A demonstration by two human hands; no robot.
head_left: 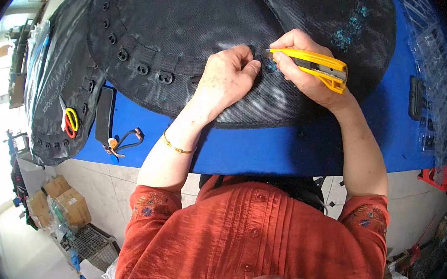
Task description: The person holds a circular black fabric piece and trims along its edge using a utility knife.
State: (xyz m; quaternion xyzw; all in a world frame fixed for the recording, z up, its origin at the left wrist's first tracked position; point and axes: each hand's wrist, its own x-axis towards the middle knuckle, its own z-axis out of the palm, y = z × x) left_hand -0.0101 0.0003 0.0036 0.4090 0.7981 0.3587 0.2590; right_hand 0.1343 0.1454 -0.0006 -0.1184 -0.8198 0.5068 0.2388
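A round black mesh fabric piece [192, 22] lies across the table, with a webbing band and black plastic loops [142, 69] sewn near its rim. My left hand [227, 77] rests on it, fingers curled and thumb pressed in, pinching the fabric. Close by on the right, my right hand [308, 83] is wrapped round a yellow utility knife [311, 56]. The knife's tip points left, at the fabric near my left fingertips. Blue-green thread scraps [349, 30] lie on the fabric at upper right, with a few more just under the knife.
The blue table [233, 154] shows along the front. At left are scissors [70, 122] on another black fabric piece, a black strip [104, 113] and a small cord loop [128, 140]. Clear plastic packaging [437, 96] lies at right. Cardboard boxes [72, 204] stand on the floor.
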